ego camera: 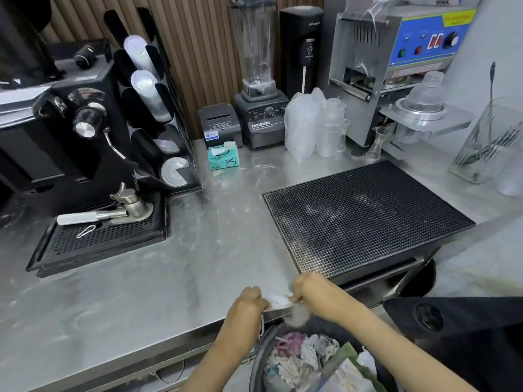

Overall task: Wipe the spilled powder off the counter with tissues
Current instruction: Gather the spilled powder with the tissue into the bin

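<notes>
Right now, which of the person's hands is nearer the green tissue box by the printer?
Left. The left hand sits at the counter's front edge, more directly below the tissue box; the right hand lies further right, beside the black mat. Both pinch a tissue.

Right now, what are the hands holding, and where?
Both hold one white tissue at the counter edge: left hand pinches its left end, right hand its right end.

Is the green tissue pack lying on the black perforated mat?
No, the green tissue pack sits on the bare steel counter beside the receipt printer.
</notes>
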The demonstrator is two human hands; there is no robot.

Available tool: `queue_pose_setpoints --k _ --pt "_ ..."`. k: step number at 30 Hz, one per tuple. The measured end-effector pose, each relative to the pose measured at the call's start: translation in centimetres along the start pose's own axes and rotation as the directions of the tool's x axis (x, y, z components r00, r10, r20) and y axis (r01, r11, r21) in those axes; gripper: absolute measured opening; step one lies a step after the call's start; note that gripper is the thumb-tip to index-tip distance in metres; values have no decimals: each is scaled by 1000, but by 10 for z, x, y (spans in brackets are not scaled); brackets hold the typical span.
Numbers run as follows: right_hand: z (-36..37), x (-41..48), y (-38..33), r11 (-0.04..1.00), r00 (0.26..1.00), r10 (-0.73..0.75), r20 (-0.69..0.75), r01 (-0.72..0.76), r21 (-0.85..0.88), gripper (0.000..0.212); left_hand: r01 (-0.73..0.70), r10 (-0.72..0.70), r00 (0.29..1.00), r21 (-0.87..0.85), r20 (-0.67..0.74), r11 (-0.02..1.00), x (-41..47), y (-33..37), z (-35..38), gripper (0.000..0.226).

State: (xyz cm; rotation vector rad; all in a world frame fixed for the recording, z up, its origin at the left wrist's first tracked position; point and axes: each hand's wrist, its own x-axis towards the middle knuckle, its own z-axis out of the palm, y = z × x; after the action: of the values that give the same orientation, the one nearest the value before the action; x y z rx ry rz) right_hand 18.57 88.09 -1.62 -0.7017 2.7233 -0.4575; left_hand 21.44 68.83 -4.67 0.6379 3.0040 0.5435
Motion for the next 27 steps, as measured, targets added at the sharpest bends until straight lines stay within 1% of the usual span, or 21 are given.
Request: queue_pose_setpoints --k 1,3,6,7,9,10,13,14,17,20,22,23,25,27 --pt "-2 -4 -1 1000 1000 10 -2 -10 7 15 -18 18 1000 3 -13 1000 -2 1 0 15" --pt "-11 -3 -2 997 996 63 -67 -59 57 23 -31 31 998 -13 -49 999 2 1 -5 13" --pt "-32 20 -6 986 970 150 -193 -132 99 23 60 -69 989 -77 -131 995 27 -2 -18 13" --pt "-35 31 -3 983 964 170 -204 -151 104 23 74 -91 980 -101 -175 992 37 -5 -22 16" --pt "-33 46 -1 979 958 195 -211 -179 95 23 106 -127 977 -129 -171 986 52 -9 -25 23" --pt "-31 48 -2 981 958 192 -213 -182 65 23 105 -124 979 -117 -162 987 55 -10 -23 23" --pt "-16 44 -5 983 960 183 -213 -183 19 25 169 -193 971 -165 -140 972 48 -10 -14 15" --pt "-13 39 -6 982 965 183 -188 -188 -8 25 166 -187 972 -153 -139 974 43 -10 -11 14" --pt "4 18 -6 989 984 144 -108 -147 -25 23 105 -118 988 -124 -96 987 19 -13 0 11" --pt "4 -4 -12 998 997 51 -59 -54 -46 32 6 -10 999 -85 -52 996 -8 -9 -2 21" --pt "-8 -4 -18 999 993 39 -111 -42 -27 32 3 -7 999 -87 -45 996 -7 -6 -10 21" --pt "-16 2 -21 999 987 40 -158 -45 -24 31 8 -14 997 -85 -70 996 0 -5 -15 19" --pt "-30 20 -22 995 971 83 -225 -92 -28 30 46 -57 991 -88 -123 995 21 -6 -27 20" --pt "-35 39 -19 992 961 123 -249 -127 0 29 109 -122 983 -96 -139 989 43 -13 -35 23"
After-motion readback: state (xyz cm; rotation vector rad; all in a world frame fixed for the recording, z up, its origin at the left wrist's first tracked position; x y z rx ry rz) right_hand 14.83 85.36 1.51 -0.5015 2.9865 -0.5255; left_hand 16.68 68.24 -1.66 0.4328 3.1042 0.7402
